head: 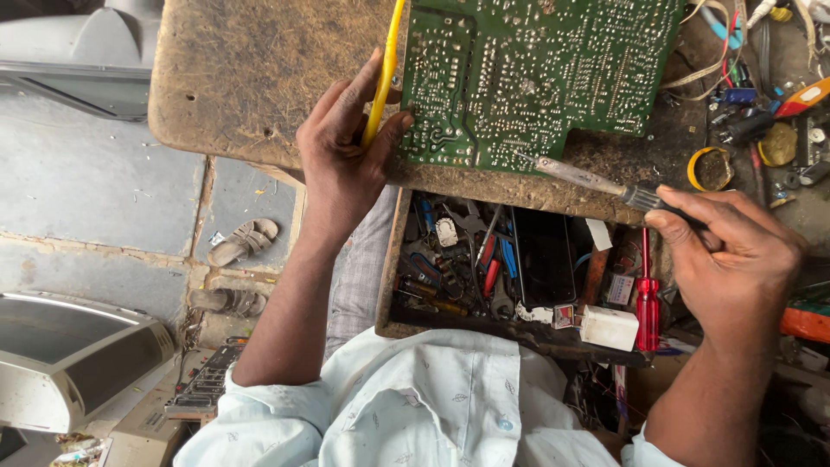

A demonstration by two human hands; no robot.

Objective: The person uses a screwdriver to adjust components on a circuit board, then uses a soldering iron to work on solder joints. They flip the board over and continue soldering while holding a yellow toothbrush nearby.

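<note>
A green circuit board [536,73] is lying solder side up on a worn wooden workbench [251,73] in the upper middle of the frame, its lower edge sitting close to the bench's front edge. The left hand [346,160], at centre left, is pressing against the board's lower left corner, thumb and fingers closing around a thin yellow rod [385,73] that is running up along the board's left edge and out of the top of the frame. The right hand [735,255], at centre right, is curling tight around the dark handle of a soldering iron [596,182], whose metal shaft is slanting up and left so that its tip is resting at the board's lower edge, near its stepped cut-out.

Just below the bench edge an open drawer [389,268] is standing out toward the person, crowded with small tools, parts and a dark flat device. A red screwdriver [648,298] is lying upright at the drawer's right end, just beside a small white box [609,327].

At the upper right, loose wires, clips and a yellow ring [711,169] are littering the bench. On the floor at the left, 2 sandals [238,268] are lying on the concrete floor, well apart from the hands, and the person's pale shirt [432,406] is filling the bottom of the frame.
</note>
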